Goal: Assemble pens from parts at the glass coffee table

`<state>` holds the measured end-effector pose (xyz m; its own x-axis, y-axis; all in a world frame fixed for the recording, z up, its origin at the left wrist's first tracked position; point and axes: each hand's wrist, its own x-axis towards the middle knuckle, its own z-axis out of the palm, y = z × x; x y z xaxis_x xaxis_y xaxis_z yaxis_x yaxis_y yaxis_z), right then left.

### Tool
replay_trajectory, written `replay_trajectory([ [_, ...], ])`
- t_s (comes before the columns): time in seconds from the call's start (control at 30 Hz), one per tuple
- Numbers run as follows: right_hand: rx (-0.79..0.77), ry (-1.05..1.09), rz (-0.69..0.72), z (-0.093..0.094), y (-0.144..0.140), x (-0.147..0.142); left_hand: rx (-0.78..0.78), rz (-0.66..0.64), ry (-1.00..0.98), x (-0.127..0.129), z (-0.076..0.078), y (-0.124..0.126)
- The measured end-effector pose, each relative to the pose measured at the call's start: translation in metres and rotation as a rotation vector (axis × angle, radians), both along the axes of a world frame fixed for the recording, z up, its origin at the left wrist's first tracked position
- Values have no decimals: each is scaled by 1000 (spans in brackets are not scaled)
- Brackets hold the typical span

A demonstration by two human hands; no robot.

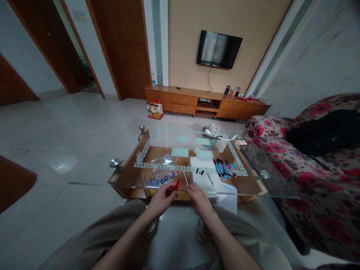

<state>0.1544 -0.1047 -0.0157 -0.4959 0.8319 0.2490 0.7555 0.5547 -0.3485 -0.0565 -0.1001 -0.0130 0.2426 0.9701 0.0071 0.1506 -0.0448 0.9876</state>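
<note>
- I see a crumpled clear plastic bag [161,169] on the glass table [180,152].
- My left hand [163,197] is pinched on a red pen piece [177,184] at the table's near edge.
- My right hand [199,197] pinches a thin white stick [185,177], slanting upward.
- Beyond it, I see black caps [202,173], then markers [223,168] side by side.

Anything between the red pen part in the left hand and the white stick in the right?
Nothing visible: only a gap separates the red pen part from the white stick; the clear bag lies beyond the left hand.
</note>
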Motion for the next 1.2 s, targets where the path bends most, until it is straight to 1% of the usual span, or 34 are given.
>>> replay_trajectory([
  [0.37,22,-21,28,-5,1,2,-2,-16,-10,-1,-3,1],
  [0.73,5,-41,-1,3,-1,-1,1,7,-8,-1,-6,1],
  [0.9,-4,-12,8,6,-2,-3,4,-8,-7,-1,-3,1],
  [0.97,17,50,14,8,-1,-3,6,-9,3,-1,-1,0],
  [1.03,49,175,0,11,0,-1,6,-6,13,-1,2,0],
  [1.1,85,351,-67,17,3,2,3,-5,22,-1,3,0],
  [1.2,106,605,-224,27,8,7,23,10,66,-2,2,0],
])
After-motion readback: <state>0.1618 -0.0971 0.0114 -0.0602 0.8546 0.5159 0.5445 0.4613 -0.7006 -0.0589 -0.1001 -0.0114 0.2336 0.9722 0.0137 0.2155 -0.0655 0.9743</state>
